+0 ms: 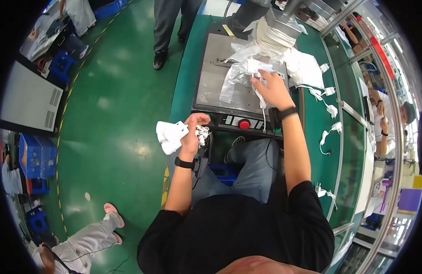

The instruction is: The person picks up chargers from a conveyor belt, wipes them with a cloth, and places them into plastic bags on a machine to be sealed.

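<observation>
My left hand (191, 137) is closed round several white power adapters (171, 136), their coiled white cables (203, 135) bunched on the palm side. It hovers off the front left corner of a grey metal machine plate (211, 91). Over that plate, the thumb and forefinger of my right hand (272, 90) close on a white power adapter (253, 66), though its grip is partly hidden. A white cable (263, 106) trails from there toward the machine's front edge. Under and beside the adapter lies a crumpled clear plastic bag (230, 86).
A stack of flat bags (272, 39) stands behind the plate, beside a white bag pile (304, 67). Several adapters with cables (332, 110) lie along the right of the green bench. On the machine's front is a red button (244, 123). Another person's legs (167, 27) are beyond the bench.
</observation>
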The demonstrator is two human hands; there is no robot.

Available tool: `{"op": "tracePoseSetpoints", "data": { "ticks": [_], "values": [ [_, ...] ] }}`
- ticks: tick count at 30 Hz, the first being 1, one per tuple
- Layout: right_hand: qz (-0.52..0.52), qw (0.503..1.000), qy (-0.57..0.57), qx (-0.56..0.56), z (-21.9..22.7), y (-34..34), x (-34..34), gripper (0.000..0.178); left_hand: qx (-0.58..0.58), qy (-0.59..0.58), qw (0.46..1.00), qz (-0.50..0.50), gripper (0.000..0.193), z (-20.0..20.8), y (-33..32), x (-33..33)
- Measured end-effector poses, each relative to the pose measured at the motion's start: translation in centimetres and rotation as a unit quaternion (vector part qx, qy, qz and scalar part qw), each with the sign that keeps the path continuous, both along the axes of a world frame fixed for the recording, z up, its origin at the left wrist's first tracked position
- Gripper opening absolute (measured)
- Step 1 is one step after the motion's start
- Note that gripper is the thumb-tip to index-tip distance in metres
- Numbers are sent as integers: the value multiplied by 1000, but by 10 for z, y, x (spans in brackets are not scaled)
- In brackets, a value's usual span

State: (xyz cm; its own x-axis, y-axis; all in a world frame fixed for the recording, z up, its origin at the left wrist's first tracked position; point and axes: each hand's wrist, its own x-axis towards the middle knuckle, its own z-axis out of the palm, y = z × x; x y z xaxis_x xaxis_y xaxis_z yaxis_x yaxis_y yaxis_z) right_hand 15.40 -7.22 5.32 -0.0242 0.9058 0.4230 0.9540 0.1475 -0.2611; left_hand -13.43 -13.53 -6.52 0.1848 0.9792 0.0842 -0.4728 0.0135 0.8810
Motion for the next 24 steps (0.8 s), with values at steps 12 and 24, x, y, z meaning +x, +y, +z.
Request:
{"op": "tracePoseSetpoints", "data": {
  "ticks": [12,24],
  "values": [
    [-1,941,319,-114,46,-194,52,32,79,-14,993,-90,40,22,2,-25],
    [-134,976,-42,-166,29,-451,184,40,-17,-133,977,-164,41,72,-2,53]
  ]
}}
